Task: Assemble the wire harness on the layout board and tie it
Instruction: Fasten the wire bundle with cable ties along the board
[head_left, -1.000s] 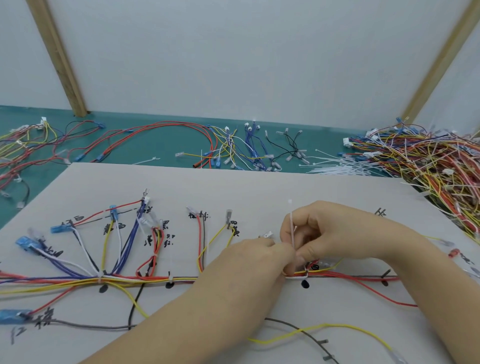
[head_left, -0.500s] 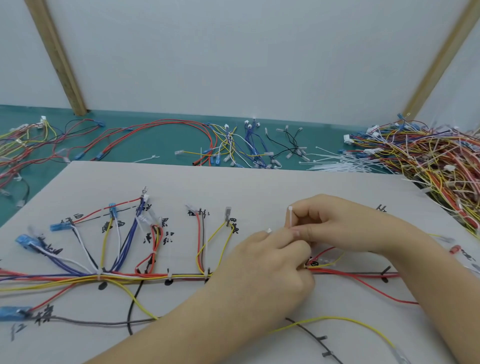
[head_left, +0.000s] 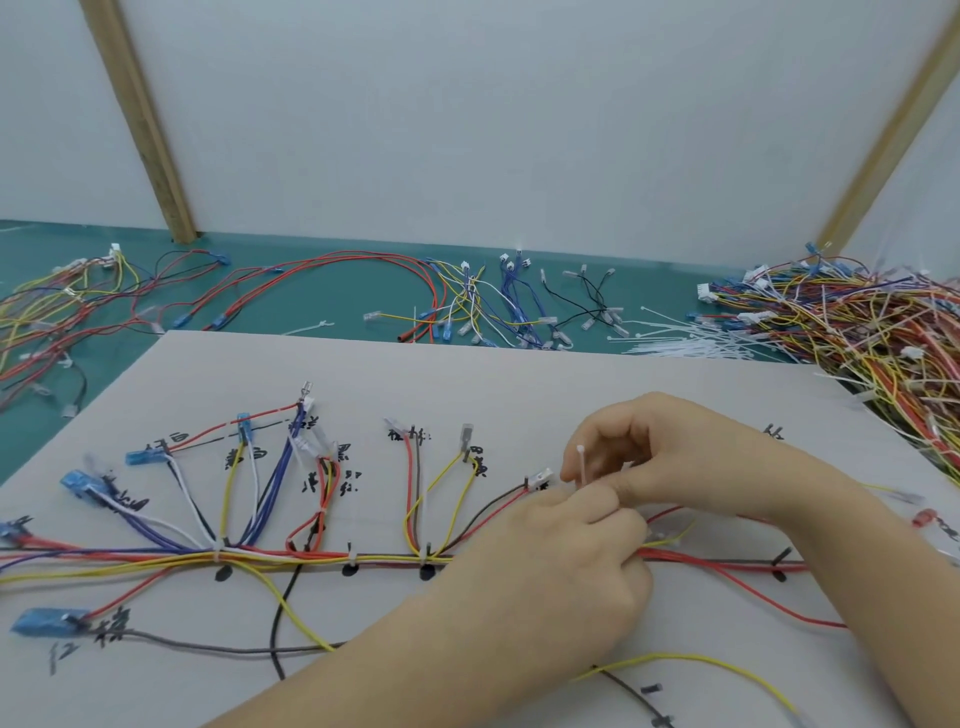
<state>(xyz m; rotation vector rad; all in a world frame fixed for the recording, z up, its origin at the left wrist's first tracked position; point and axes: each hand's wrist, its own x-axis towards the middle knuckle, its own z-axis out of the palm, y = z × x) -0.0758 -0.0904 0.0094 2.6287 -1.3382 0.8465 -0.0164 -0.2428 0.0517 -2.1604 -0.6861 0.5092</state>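
A white layout board (head_left: 519, 374) with black handwritten labels carries a wire harness (head_left: 311, 557) whose red, yellow, blue and black trunk runs left to right. Branches with blue and clear connectors fan upward. Several white ties bind the trunk. My left hand (head_left: 566, 561) grips the trunk near the board's middle, fingers curled over it. Just above, my right hand (head_left: 670, 462) pinches a white cable tie (head_left: 583, 465) that stands upright between thumb and fingers. The tie's lower part is hidden between the two hands.
On the green table (head_left: 311, 291) behind the board lie loose wires (head_left: 467, 306) and a heap of white cable ties (head_left: 691, 343). A big tangled wire pile (head_left: 872, 332) fills the right side. More harnesses (head_left: 57, 312) lie at the far left. Wooden posts stand against the wall.
My right hand has drawn the cable tie upward and slightly right, away from the trunk. My left hand has shifted right along the bundle, and the brown branch wire now shows.
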